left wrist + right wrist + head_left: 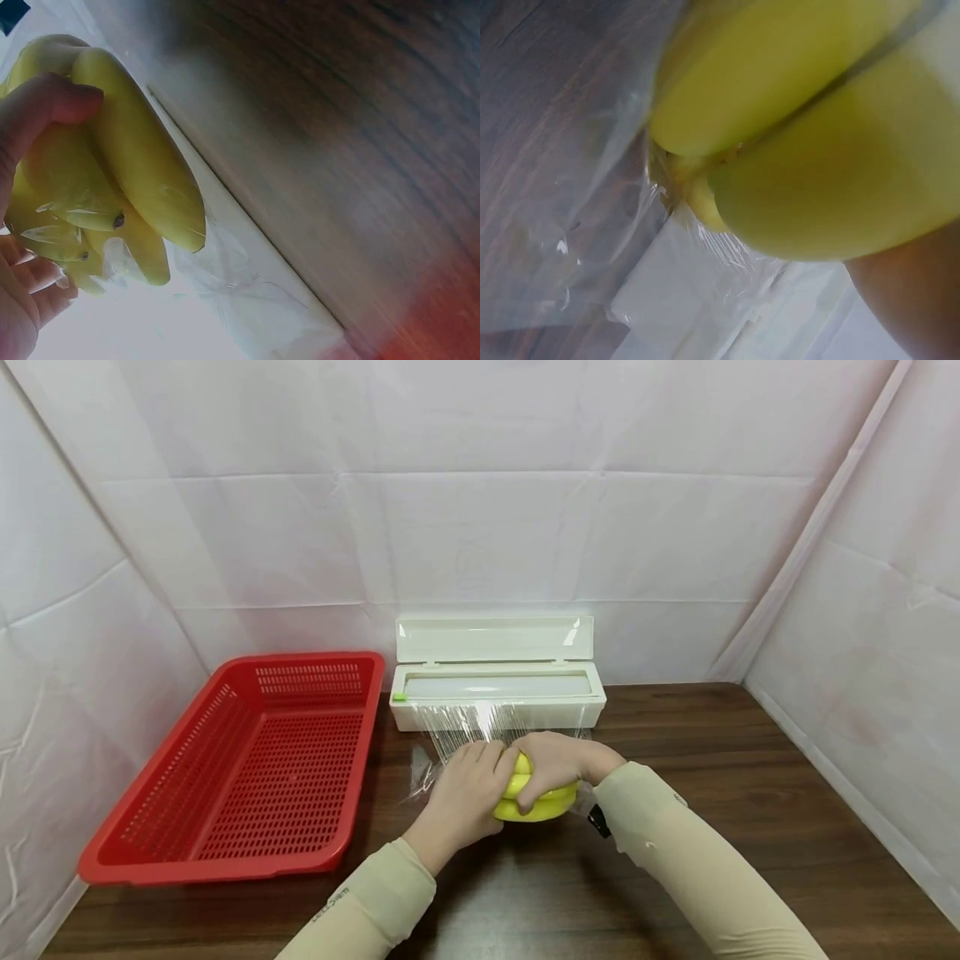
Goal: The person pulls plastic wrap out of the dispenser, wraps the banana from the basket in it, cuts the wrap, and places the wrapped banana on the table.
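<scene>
A bunch of yellow bananas (542,808) is held between both hands, just above the table in front of a white cling film dispenser (498,670). My left hand (467,787) grips its left side; in the left wrist view the thumb (64,105) lies across the bananas (142,150), fingers behind them. My right hand (557,762) holds the bunch from above and the right. Cling film (480,720) stretches from the dispenser to the bunch and partly covers it. In the right wrist view, loose film (607,225) hangs beside the bananas (840,172).
The dispenser's lid (495,640) stands raised at the back. To the left is a red slotted plastic basket (352,777). Dark wooden tabletop (697,760) extends right of the hands. White cloth walls (480,543) enclose the back and sides.
</scene>
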A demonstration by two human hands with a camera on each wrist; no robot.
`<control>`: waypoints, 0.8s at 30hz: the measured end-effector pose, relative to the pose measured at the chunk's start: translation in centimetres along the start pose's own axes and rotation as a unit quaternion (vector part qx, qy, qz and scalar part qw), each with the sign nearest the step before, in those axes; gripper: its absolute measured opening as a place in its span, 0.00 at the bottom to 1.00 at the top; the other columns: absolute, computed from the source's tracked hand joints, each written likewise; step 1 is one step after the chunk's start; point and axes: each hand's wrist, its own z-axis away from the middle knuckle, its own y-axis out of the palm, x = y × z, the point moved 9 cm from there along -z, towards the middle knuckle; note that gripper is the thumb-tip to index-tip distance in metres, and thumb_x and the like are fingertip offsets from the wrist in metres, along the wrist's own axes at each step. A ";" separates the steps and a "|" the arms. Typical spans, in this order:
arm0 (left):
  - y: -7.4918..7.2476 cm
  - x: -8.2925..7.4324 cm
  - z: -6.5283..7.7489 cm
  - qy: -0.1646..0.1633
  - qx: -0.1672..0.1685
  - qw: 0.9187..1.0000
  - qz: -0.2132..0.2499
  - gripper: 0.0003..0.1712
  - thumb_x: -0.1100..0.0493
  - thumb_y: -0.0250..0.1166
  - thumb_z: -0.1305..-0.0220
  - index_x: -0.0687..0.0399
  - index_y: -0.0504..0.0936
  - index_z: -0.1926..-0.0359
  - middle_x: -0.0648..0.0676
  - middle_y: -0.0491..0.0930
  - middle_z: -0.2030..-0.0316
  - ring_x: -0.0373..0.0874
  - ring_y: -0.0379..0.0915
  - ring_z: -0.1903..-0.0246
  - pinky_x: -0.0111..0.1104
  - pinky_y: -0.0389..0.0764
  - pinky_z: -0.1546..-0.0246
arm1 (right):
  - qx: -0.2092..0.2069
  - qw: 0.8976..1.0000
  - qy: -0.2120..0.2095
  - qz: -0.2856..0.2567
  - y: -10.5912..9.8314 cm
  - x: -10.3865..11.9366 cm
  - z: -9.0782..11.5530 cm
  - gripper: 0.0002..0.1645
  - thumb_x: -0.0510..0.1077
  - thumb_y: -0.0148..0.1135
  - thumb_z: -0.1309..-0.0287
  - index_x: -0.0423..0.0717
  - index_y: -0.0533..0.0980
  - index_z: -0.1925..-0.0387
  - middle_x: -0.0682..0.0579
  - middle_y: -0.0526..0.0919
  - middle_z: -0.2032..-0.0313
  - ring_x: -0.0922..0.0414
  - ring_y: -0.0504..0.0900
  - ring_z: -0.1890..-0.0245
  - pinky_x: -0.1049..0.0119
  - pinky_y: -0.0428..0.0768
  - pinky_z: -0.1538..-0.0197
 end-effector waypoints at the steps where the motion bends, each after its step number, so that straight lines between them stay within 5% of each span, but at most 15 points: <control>1: 0.0 0.0 0.0 0.002 -0.003 1.000 0.003 0.48 0.45 0.78 0.75 0.57 0.70 0.48 0.52 0.73 0.61 0.46 0.73 0.62 0.35 0.76 0.55 | 0.000 1.000 0.001 0.002 0.0 0.0 0.0 0.19 0.51 0.67 0.76 0.53 0.74 0.73 0.59 0.77 0.77 0.62 0.74 0.78 0.68 0.76 0.72; 7: 0.1 0.3 0.1 0.010 -0.021 1.000 0.012 0.47 0.44 0.77 0.76 0.56 0.71 0.50 0.52 0.73 0.62 0.46 0.72 0.64 0.35 0.76 0.60 | -0.002 1.000 0.001 0.002 0.1 -0.3 0.0 0.24 0.55 0.69 0.75 0.53 0.74 0.69 0.58 0.78 0.74 0.61 0.75 0.75 0.66 0.76 0.69; 14: 0.8 0.8 0.1 0.010 -0.014 0.999 0.032 0.46 0.42 0.76 0.76 0.56 0.71 0.50 0.52 0.75 0.60 0.46 0.72 0.64 0.35 0.77 0.62 | -0.028 0.995 0.037 -0.084 -0.3 -1.5 0.5 0.55 0.59 0.77 0.72 0.53 0.62 0.39 0.54 0.76 0.60 0.58 0.76 0.63 0.64 0.76 0.59; 20: 1.0 1.3 0.0 0.000 -0.006 0.999 0.045 0.48 0.42 0.75 0.73 0.57 0.72 0.46 0.52 0.75 0.59 0.46 0.72 0.64 0.36 0.77 0.62 | -0.076 0.994 -0.020 -0.075 -1.0 -0.8 1.2 0.44 0.61 0.77 0.69 0.49 0.72 0.49 0.54 0.75 0.59 0.58 0.73 0.62 0.64 0.75 0.59; 24: 1.1 1.5 -0.1 -0.005 -0.002 0.999 0.051 0.47 0.42 0.75 0.73 0.57 0.72 0.47 0.52 0.75 0.59 0.46 0.73 0.63 0.37 0.76 0.62 | -0.111 0.992 -0.028 -0.044 -1.3 -0.8 2.0 0.53 0.64 0.75 0.68 0.47 0.69 0.39 0.53 0.74 0.51 0.59 0.71 0.59 0.63 0.73 0.56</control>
